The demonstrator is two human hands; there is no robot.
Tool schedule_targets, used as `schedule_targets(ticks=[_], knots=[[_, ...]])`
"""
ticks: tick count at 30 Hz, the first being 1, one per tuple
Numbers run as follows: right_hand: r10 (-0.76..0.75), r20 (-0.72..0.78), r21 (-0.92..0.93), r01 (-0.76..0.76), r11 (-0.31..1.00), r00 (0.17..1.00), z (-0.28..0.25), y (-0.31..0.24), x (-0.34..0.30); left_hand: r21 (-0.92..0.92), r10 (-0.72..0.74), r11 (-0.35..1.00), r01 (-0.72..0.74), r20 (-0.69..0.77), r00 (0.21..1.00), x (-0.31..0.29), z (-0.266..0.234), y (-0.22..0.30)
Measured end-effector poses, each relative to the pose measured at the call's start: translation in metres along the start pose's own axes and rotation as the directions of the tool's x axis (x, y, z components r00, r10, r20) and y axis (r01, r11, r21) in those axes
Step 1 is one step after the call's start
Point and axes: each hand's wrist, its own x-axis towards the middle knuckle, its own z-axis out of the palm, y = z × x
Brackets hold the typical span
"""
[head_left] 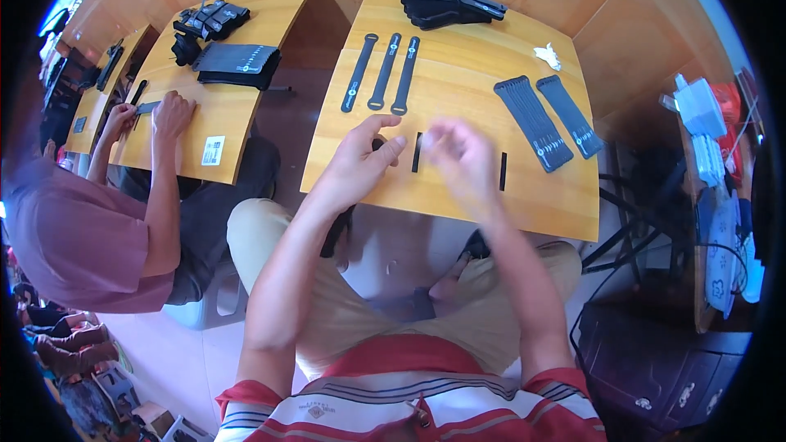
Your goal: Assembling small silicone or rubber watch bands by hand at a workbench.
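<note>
Fingers curled on the left hand (pixel 359 167), thumb and index tips apart with a dark patch showing between them, and whether it's gripped I can't say; over on the right hand (pixel 463 155) it's all blur, fingertips bunched, no telling if anything is pinched there! Between the two, on the wooden table (pixel 458 74), sits a short black strip (pixel 417 155), just right of the left thumb, just left of the right fingertips, long axis running away from the body, and the right hand looks the nearer, touching or not the blur won't reveal. Plain, slim and unprinted, that one, with a second black strip (pixel 503 172) lying much the same way, outside the right hand. And look beyond the left index: three grey straps (pixel 386 72) side by side, near ends close to that finger, far ends leaning right, flat and dark with pale print, the leftmost with its slotted end away, the other two with theirs toward the person, while fanned straps (pixel 530 121) wait well off to the right
</note>
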Motion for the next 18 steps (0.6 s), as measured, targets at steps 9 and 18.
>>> schedule_targets(ticks=[9, 18], knots=[[0.010, 0.145, 0.547, -0.088, 0.833, 0.989, 0.039, -0.019, -0.125, -0.871, 0.001, 0.487, -0.067, -0.076, 0.997, -0.092, 0.041, 0.001], [0.005, 0.351, 0.432, -0.167, 0.886, 0.936, -0.021, -0.005, -0.156, -0.677, 0.222, 0.731, -0.086, 0.116, 0.968, -0.137, 0.044, -0.017]])
